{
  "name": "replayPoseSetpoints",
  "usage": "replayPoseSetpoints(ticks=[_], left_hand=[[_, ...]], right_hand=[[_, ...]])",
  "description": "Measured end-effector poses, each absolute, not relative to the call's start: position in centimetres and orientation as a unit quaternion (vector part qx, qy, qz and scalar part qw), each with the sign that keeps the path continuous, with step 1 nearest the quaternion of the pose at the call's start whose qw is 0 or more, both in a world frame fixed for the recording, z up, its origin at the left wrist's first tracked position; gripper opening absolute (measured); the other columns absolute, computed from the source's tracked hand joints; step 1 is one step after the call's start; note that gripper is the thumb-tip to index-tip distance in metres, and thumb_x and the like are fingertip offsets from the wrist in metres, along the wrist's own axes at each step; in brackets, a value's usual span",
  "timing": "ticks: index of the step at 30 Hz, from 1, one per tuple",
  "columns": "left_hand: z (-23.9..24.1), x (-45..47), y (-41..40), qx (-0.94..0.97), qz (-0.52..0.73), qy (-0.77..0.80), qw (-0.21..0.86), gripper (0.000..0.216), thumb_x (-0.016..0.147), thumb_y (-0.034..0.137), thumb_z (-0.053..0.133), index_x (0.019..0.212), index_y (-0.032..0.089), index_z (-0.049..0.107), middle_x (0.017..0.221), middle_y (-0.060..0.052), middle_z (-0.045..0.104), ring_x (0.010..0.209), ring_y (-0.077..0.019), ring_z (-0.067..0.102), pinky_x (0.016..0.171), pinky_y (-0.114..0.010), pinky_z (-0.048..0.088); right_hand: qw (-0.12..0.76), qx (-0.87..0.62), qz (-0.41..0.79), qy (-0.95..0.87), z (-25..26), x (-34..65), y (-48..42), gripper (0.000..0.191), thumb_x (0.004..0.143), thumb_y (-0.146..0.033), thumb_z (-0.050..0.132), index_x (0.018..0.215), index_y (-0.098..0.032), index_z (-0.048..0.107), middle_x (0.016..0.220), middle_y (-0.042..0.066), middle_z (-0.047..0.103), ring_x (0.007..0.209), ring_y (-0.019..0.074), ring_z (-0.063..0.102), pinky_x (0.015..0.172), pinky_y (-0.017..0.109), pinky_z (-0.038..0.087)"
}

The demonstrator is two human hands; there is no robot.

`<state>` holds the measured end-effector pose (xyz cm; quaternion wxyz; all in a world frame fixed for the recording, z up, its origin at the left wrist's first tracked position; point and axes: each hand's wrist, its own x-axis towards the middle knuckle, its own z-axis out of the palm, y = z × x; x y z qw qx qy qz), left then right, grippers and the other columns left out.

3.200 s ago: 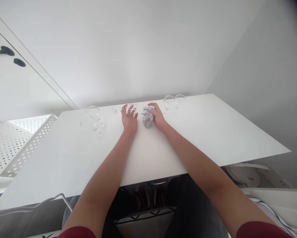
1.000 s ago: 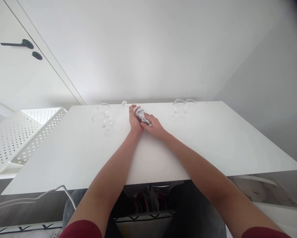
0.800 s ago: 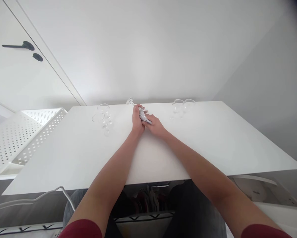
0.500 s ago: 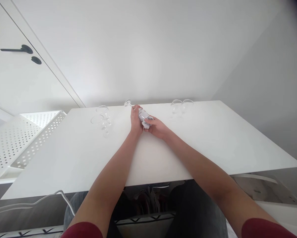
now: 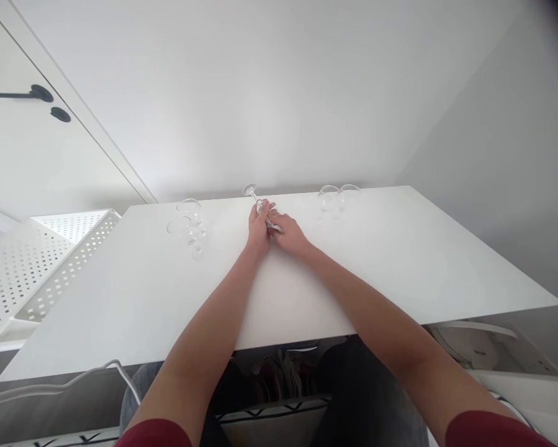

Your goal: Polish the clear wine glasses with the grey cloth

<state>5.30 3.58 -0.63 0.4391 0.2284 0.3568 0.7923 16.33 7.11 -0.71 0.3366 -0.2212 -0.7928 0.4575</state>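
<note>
A clear wine glass (image 5: 249, 190) is tilted above the white table, its foot and stem pointing away toward the wall. My left hand (image 5: 259, 228) is closed around its bowl. Bunched at the open end of the bowl is a pale cloth (image 5: 275, 228), mostly covered by my fingers. My right hand (image 5: 290, 234) grips that cloth against the glass; how far the fingers reach inside cannot be seen. The two hands touch each other near the table's back edge.
Two clear wine glasses (image 5: 180, 225) stand on the left of the white table (image 5: 120, 298), and two more wine glasses (image 5: 329, 197) at the back right. A white perforated shelf (image 5: 22, 273) adjoins the left side. A white cable (image 5: 64, 386) hangs at the front left.
My right hand has turned palm down over the cloth and pushed closer to my left hand. Less cloth shows now. The glass's foot has shifted slightly right.
</note>
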Motion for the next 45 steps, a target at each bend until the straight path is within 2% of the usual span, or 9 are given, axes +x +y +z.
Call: replayPoseSetpoints(ticks=[3, 6, 14, 16, 20, 23, 32, 39, 45], left_hand=[[0.2, 5.2, 3.0, 0.237, 0.799, 0.327, 0.445, 0.031, 0.087, 0.044, 0.080, 0.105, 0.022, 0.068, 0.111, -0.007, 0.071, 0.090, -0.0156, 0.068, 0.077, -0.028, 0.054], [0.6, 5.1, 2.8, 0.261, 0.800, 0.308, 0.443, 0.034, 0.089, 0.048, 0.078, 0.110, 0.024, 0.068, 0.115, -0.007, 0.071, 0.090, -0.0159, 0.068, 0.073, -0.027, 0.053], [-0.2, 5.3, 3.2, 0.280, 0.783, 0.323, 0.451, 0.032, 0.088, 0.050, 0.079, 0.092, 0.020, 0.070, 0.090, -0.004, 0.066, 0.081, -0.0126, 0.063, 0.074, -0.025, 0.051], [0.0, 5.4, 3.0, 0.293, 0.782, 0.310, 0.454, 0.029, 0.087, 0.046, 0.081, 0.097, 0.020, 0.071, 0.094, -0.005, 0.068, 0.082, -0.0131, 0.064, 0.074, -0.024, 0.051], [0.6, 5.2, 2.4, 0.281, 0.760, 0.296, 0.506, 0.039, 0.086, 0.048, 0.081, 0.111, 0.020, 0.072, 0.106, -0.011, 0.073, 0.081, -0.0175, 0.069, 0.064, -0.027, 0.050], [0.7, 5.1, 2.2, 0.263, 0.754, 0.280, 0.533, 0.042, 0.085, 0.046, 0.082, 0.118, 0.022, 0.071, 0.109, -0.012, 0.074, 0.083, -0.0200, 0.071, 0.062, -0.029, 0.051], [-0.4, 5.0, 3.1, 0.288, 0.777, 0.295, 0.476, 0.041, 0.092, 0.058, 0.071, 0.109, 0.021, 0.073, 0.097, -0.007, 0.070, 0.086, -0.0176, 0.068, 0.074, -0.029, 0.054], [-0.8, 4.7, 3.3, 0.311, 0.742, 0.299, 0.513, 0.047, 0.091, 0.063, 0.069, 0.105, 0.018, 0.072, 0.094, -0.010, 0.072, 0.061, -0.0135, 0.057, 0.052, -0.028, 0.041], [-0.4, 4.8, 3.1, 0.271, 0.768, 0.291, 0.502, 0.054, 0.094, 0.070, 0.061, 0.114, 0.021, 0.072, 0.090, -0.006, 0.069, 0.076, -0.0159, 0.066, 0.065, -0.027, 0.053]], right_hand=[[0.326, -0.203, 0.676, -0.629, 0.1, 16.4, 6.2, 0.028, 0.084, -0.044, 0.071, 0.103, -0.024, 0.070, 0.100, 0.006, 0.071, 0.087, 0.0227, 0.061, 0.080, 0.039, 0.053], [0.305, -0.163, 0.765, -0.543, 0.6, 16.7, 6.0, 0.036, 0.083, -0.051, 0.075, 0.105, -0.024, 0.067, 0.096, 0.005, 0.068, 0.081, 0.0196, 0.060, 0.075, 0.036, 0.054], [0.371, -0.211, 0.368, -0.826, -0.1, 16.7, 7.3, 0.031, 0.083, -0.018, 0.060, 0.109, -0.025, 0.075, 0.141, 0.008, 0.068, 0.119, 0.0328, 0.059, 0.108, 0.054, 0.042], [0.372, -0.226, 0.392, -0.810, -0.1, 16.6, 7.1, 0.028, 0.082, -0.019, 0.061, 0.106, -0.025, 0.075, 0.131, 0.008, 0.072, 0.111, 0.0318, 0.060, 0.104, 0.053, 0.045], [0.376, -0.217, 0.663, -0.610, 0.4, 16.8, 6.5, 0.028, 0.084, -0.038, 0.072, 0.108, -0.026, 0.070, 0.100, 0.005, 0.070, 0.088, 0.0234, 0.061, 0.082, 0.041, 0.055], [0.346, -0.168, 0.775, -0.502, 0.7, 17.3, 6.6, 0.034, 0.083, -0.046, 0.076, 0.108, -0.026, 0.067, 0.096, 0.004, 0.066, 0.081, 0.0192, 0.059, 0.078, 0.037, 0.057], [0.406, -0.221, 0.517, -0.720, 0.5, 17.2, 7.0, 0.047, 0.078, -0.033, 0.077, 0.125, -0.029, 0.073, 0.121, 0.004, 0.073, 0.112, 0.0286, 0.061, 0.105, 0.049, 0.049], [0.336, -0.168, 0.768, -0.518, 1.2, 18.1, 7.0, 0.035, 0.082, -0.050, 0.077, 0.104, -0.024, 0.066, 0.093, 0.003, 0.067, 0.080, 0.0181, 0.061, 0.081, 0.038, 0.057], [0.379, -0.209, 0.572, -0.697, 0.3, 17.2, 7.2, 0.033, 0.076, -0.037, 0.080, 0.106, -0.026, 0.074, 0.119, 0.006, 0.073, 0.112, 0.0276, 0.063, 0.102, 0.045, 0.052]])
